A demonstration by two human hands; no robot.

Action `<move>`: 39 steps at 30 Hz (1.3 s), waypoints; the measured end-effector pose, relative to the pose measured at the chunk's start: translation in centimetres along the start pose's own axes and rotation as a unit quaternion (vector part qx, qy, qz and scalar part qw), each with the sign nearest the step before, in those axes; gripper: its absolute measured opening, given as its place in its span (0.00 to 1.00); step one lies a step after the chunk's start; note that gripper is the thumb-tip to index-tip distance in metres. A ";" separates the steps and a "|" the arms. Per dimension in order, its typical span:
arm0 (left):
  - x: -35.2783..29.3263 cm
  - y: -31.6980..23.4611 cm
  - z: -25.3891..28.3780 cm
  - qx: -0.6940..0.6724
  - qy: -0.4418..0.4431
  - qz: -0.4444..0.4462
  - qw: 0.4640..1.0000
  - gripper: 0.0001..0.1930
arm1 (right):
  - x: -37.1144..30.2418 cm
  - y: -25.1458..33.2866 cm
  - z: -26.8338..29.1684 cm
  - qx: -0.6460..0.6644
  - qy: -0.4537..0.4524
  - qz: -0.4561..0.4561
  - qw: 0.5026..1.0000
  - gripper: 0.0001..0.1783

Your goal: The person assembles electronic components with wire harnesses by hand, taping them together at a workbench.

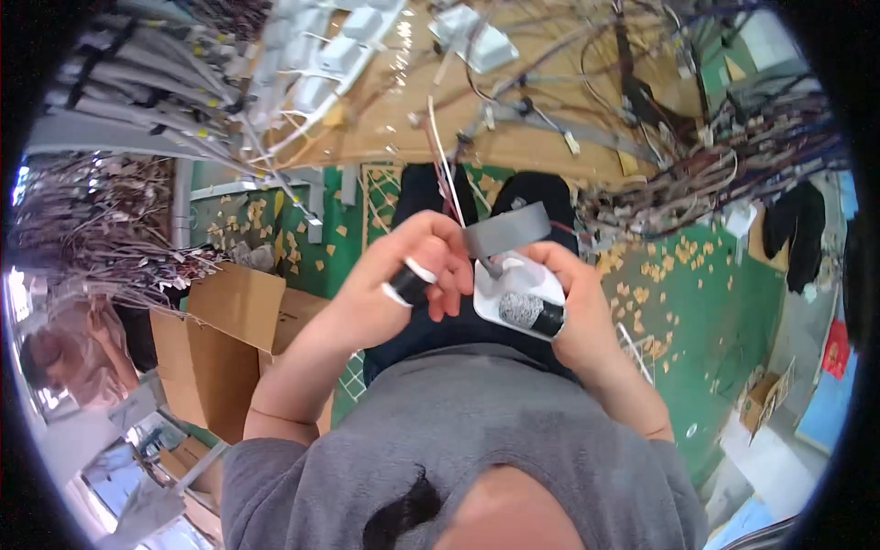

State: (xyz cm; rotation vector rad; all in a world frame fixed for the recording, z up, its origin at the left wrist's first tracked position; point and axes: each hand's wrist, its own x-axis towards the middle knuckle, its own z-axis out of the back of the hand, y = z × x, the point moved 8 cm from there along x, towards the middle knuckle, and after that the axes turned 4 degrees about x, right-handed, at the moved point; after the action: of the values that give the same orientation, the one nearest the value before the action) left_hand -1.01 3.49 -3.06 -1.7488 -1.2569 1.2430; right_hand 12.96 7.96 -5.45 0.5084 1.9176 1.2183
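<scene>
My left hand [417, 275] is closed, its fingers curled against the near left side of a roll of grey tape [507, 230]. Black tape with white edges wraps one of its digits. A white wire and a darker one [444, 160] run from the table edge down to my fingers. In my right hand [577, 298] is a white plastic piece [489, 310], gripped from the right side. The right thumb [522, 312] lies over it, covered in speckled grey wrap and black tape. A short grey strip [491, 268] shows between roll and plastic piece; where it attaches is hidden.
A brown tabletop [385, 119] ahead carries white plastic parts [353, 46], a white block [474, 38] and loose wires. Cable bundles hang left [101, 211] and right [706, 174]. An open cardboard box [206, 367] stands left; a person [78, 353] is beyond it. Scraps litter the green floor [678, 367].
</scene>
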 end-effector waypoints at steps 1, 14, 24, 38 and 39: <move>0.0 -0.1 0.4 0.012 -0.015 -0.013 1.000 0.15 | 0.5 -0.4 -0.3 0.000 0.007 -0.005 1.000 0.19; -2.6 0.7 2.8 0.282 -0.161 -0.001 0.946 0.21 | -0.3 2.0 -5.3 -0.267 0.086 0.176 0.943 0.17; -2.7 -0.6 1.6 0.009 -0.155 -0.092 0.984 0.14 | -2.7 5.6 -5.6 -0.347 0.152 0.398 0.835 0.14; -4.5 -3.1 -2.6 0.252 -0.144 -0.236 0.927 0.16 | -1.7 6.3 -6.0 -0.242 0.195 0.181 0.933 0.10; -4.9 -3.7 -2.9 0.286 -0.151 -0.273 0.906 0.16 | -1.9 6.6 -6.2 -0.256 0.203 0.153 0.933 0.08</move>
State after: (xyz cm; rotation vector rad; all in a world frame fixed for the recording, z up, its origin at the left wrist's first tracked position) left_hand 0.03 0.17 2.80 -0.7344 -1.2568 1.3760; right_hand 8.70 6.15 2.54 0.2914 1.7740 2.0850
